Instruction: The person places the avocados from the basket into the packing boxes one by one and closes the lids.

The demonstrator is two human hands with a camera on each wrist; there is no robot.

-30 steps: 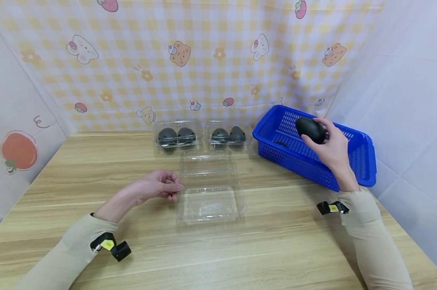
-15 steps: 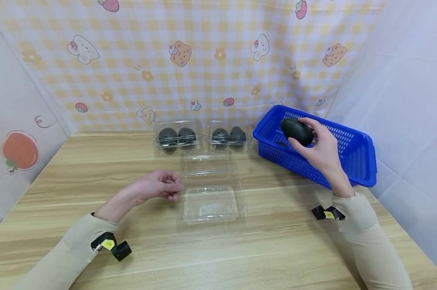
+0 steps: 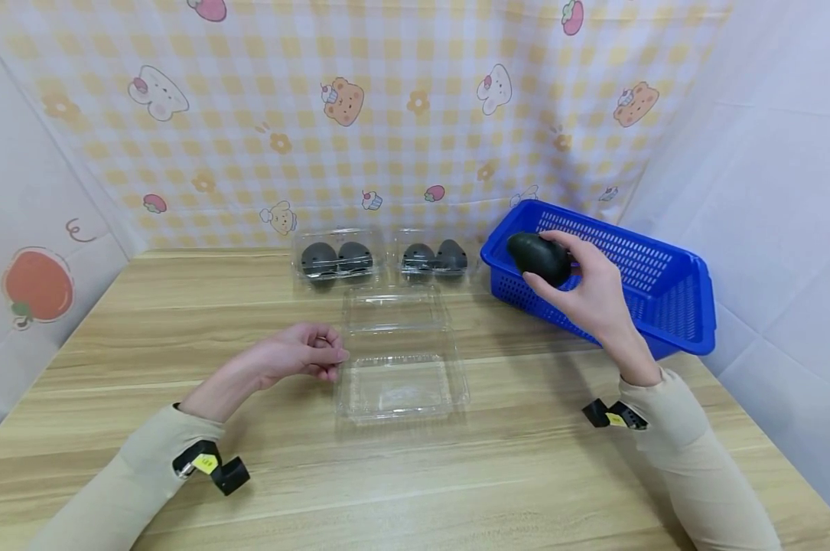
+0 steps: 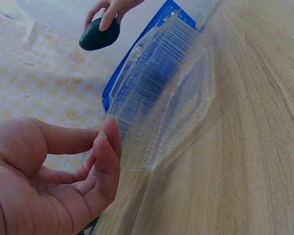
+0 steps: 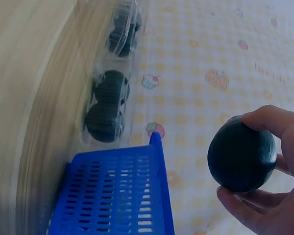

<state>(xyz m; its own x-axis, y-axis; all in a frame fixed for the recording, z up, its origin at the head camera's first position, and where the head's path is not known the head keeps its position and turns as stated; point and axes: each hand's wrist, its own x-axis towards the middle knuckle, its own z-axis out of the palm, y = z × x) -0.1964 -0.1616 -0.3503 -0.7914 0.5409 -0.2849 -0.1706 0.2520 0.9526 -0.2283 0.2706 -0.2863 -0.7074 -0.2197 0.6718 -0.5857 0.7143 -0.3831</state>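
Note:
A dark green avocado (image 3: 540,259) is gripped between the thumb and fingers of my right hand (image 3: 590,295), held above the left end of a blue slotted basket (image 3: 676,306). In the right wrist view the avocado (image 5: 241,155) appears smooth and rounded. My left hand (image 3: 301,353) pinches the left edge of an open clear plastic clamshell box (image 3: 401,386), which lies on the table with its lid folded back. In the left wrist view, the thumb and fingertips meet at the box's rim (image 4: 118,105).
Two closed clear boxes stand at the back of the wooden table (image 3: 201,306), a left box (image 3: 337,260) and a right box (image 3: 434,260). Each holds two dark avocados. A checked cloth (image 3: 415,153) hangs behind them.
My right hand has carried the avocado leftward and slightly down, from over the basket's middle to its left end. My left hand and the open box have stayed in place.

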